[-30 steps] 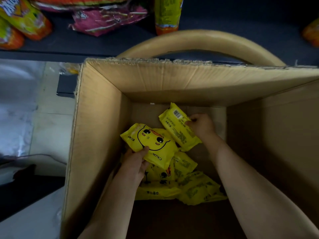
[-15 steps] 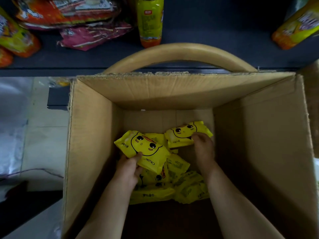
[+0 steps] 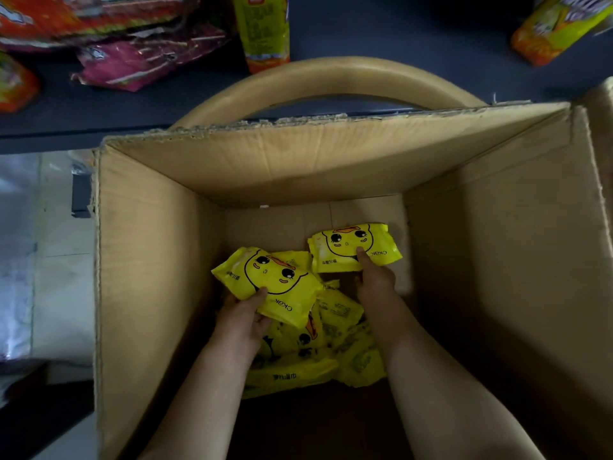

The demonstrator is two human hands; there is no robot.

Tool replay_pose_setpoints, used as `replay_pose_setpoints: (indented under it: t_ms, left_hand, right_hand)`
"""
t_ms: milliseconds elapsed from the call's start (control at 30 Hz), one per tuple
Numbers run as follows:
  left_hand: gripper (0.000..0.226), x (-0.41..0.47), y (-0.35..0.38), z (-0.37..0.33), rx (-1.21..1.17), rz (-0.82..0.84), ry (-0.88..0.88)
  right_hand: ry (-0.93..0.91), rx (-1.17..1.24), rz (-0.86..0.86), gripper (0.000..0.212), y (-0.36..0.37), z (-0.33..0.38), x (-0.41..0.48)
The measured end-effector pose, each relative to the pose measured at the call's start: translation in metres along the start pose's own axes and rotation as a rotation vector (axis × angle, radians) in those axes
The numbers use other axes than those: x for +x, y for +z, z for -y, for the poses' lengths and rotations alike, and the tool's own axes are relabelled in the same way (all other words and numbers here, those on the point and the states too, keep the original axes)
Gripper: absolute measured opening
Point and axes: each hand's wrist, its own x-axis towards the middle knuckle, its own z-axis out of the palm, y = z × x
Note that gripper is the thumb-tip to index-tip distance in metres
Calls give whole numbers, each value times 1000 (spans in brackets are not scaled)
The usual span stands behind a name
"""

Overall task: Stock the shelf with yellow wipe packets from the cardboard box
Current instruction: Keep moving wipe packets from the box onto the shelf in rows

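Left grip and right grip clasp yellow packets in cardboard box.

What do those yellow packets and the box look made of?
The yellow packet gripped by the left hand looks like thin printed plastic film, slightly glossy: it creases and catches light. The second packet, in the right hand, looks the same. The cardboard box is matte brown board, likely corrugated, with a ragged torn rim.

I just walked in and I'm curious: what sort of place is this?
Probably a small shop: a dark shelf carries bright foil snack bags and a yellow drink bottle, and an open brown cardboard box holds identical yellow duck-face wipe packets.
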Motion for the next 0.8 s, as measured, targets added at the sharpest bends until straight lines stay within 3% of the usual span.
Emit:
replay_pose_setpoints:
  t_ms: [167,333,467,667,800]
  left_hand:
    - [20,-11,0,0,-12,32,3]
    - [13,-51,0,-4,213,16,125]
    - [32,-112,3,-12,339,-15,245]
    - [23,-221,9,-32,483,31,636]
    - [20,-293,14,-45,493,-6,901]
  right_hand:
    - [-97,57,47,33,-13,2,-11]
    - [-237,77,118,24,-51,17,-56]
    - [-302,-41,148,4,-83,44,-110]
    - [-597,-118,381,7,-129,104,-199]
    - [-845,-188,418,4,-159,136,-248]
